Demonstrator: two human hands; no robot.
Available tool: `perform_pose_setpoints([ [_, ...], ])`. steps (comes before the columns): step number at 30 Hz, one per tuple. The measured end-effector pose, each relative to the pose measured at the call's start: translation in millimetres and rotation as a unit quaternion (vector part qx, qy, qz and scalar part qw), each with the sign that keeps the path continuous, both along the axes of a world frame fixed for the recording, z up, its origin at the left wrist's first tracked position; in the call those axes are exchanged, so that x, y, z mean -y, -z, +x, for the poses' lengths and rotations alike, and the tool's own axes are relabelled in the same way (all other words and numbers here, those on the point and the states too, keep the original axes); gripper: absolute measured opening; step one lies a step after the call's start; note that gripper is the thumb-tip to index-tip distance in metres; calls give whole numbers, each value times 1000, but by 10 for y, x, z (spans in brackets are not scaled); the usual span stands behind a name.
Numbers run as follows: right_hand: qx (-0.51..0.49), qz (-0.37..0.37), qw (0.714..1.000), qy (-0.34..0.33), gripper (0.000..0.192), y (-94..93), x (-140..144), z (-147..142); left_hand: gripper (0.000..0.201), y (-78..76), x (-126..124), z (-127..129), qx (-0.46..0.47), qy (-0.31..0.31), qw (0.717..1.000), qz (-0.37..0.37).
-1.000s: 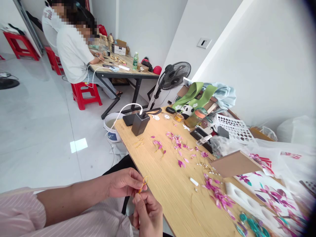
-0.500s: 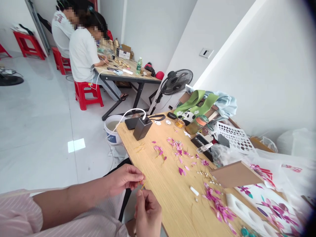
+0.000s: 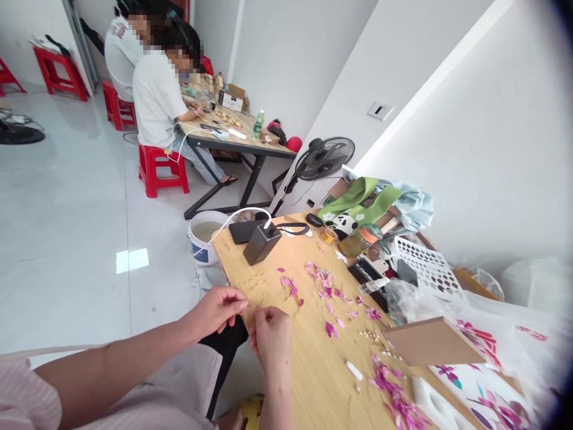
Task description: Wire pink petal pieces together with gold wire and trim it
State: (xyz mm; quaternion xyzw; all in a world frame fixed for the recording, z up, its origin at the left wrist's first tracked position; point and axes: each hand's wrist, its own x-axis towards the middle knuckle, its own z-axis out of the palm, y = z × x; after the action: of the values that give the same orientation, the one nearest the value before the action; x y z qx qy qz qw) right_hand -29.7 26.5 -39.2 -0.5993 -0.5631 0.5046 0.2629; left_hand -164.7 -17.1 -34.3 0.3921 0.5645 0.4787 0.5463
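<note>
Over the table's near left edge, my left hand [image 3: 221,309] is closed in a pinch, thumb against forefinger. Close to its right, my right hand [image 3: 274,334] is pinched too, its back turned up and its fingertips partly hidden. A thin yellow wire showed between the hands a moment ago; now it is barely visible at the fingertips. Just beyond them, twisted yellow wire pieces [image 3: 255,278] lie on the wooden table [image 3: 308,364]. A small group of pink petals on yellow stems [image 3: 292,288] is to their right.
More pink petals [image 3: 394,388] are scattered rightward, near a white stick [image 3: 353,370] and a brown board [image 3: 434,343]. A black power block [image 3: 262,243], a wire spool [image 3: 328,236] and a jar [image 3: 358,242] stand at the back. A bucket [image 3: 206,236] is on the floor. Two people sit beyond.
Both hands have moved up and slightly away from me, toward the table's left edge. My right hand has turned, with its back now facing up. The view has shifted slightly.
</note>
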Motion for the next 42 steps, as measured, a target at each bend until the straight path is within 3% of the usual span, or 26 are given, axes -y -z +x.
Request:
perform_pose_setpoints([
  [4, -9, 0, 1000, -7, 32, 24, -14, -6, 37, -28, -38, -14, -1, 8, 1000, -9],
  [11, -58, 36, 998, 7, 41, -14, 56, 135, 37, 57, -46, -12, -7, 38, 999, -19],
  [16, -152, -2, 988, -17, 41, -84, 92, 186, 36, 55, -38, 41, -11, 84, 996, -23],
  [20, -163, -11, 987, 1, 36, -91, 79, 194, 34, 40, -45, 72, -15, 102, 994, -25],
  [25, -160, -10, 986, 37, 36, -70, 57, 233, 23, 66, -50, 97, -43, 84, 996, -3],
  [29, -159, -19, 986, 48, 38, -56, 37, 259, 15, 73, -75, 84, -158, 43, 984, 64],
  [32, -160, -27, 985, 54, 39, -44, 22, 269, 13, 68, -163, 36, -299, -34, 945, 129],
  [35, -161, -31, 985, 57, 41, -31, 26, 273, 13, 73, -308, -12, -460, -93, 863, 187],
  [39, -168, -42, 984, 54, 43, -17, 72, 283, 12, 79, -472, -10, -595, -61, 787, 150],
  [42, -181, -46, 981, 53, 44, -11, 115, 302, 12, 76, -525, 20, -631, -48, 761, 140],
])
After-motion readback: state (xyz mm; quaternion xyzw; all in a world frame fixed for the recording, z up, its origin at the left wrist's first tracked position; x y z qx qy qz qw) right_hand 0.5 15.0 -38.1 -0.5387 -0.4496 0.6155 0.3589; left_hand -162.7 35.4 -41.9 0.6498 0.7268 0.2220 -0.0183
